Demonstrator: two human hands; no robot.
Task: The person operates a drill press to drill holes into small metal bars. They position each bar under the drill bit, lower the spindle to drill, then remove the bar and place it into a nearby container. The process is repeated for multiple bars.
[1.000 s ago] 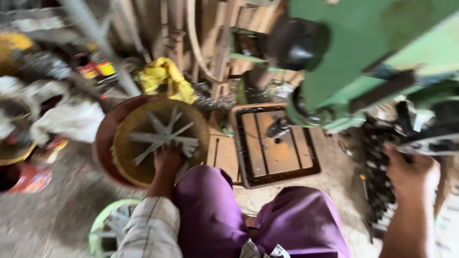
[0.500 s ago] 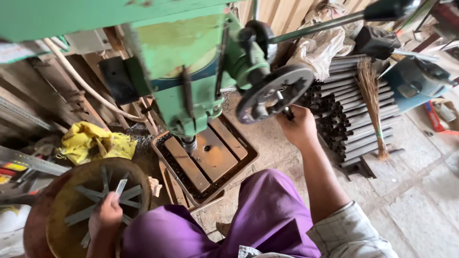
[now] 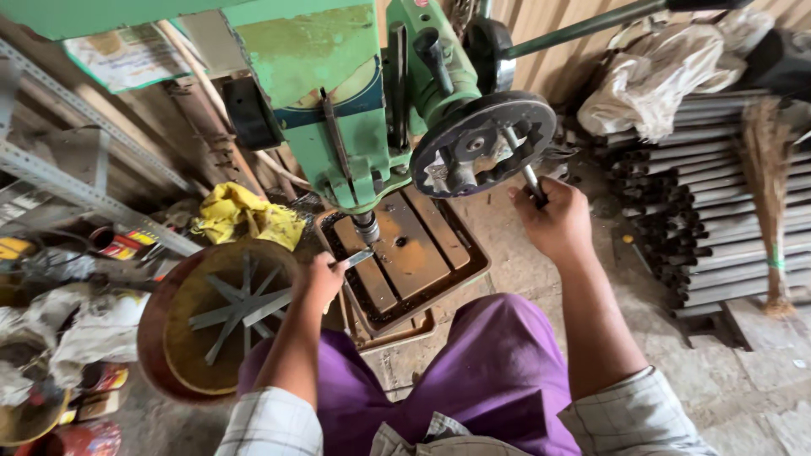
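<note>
Looking down: a seated person in purple trousers works at a green drill press (image 3: 355,110).
Left hand (image 3: 319,280): fingers pinched shut around a flat metal strip (image 3: 353,259), holding it on the rusty drill table (image 3: 414,253).
Strip position: its free end lies just under the drill chuck (image 3: 366,226), touching the table.
Right hand (image 3: 553,221): closed around one spoke handle (image 3: 530,177) of the black feed wheel (image 3: 483,143).
Left side: a round yellow basin (image 3: 182,338) holds more flat strips, crossed in a loose star.
Behind it: a crumpled yellow cloth (image 3: 245,215).
Right side: stacked dark metal tubes (image 3: 701,219), a broom (image 3: 770,194) lying across them.
</note>
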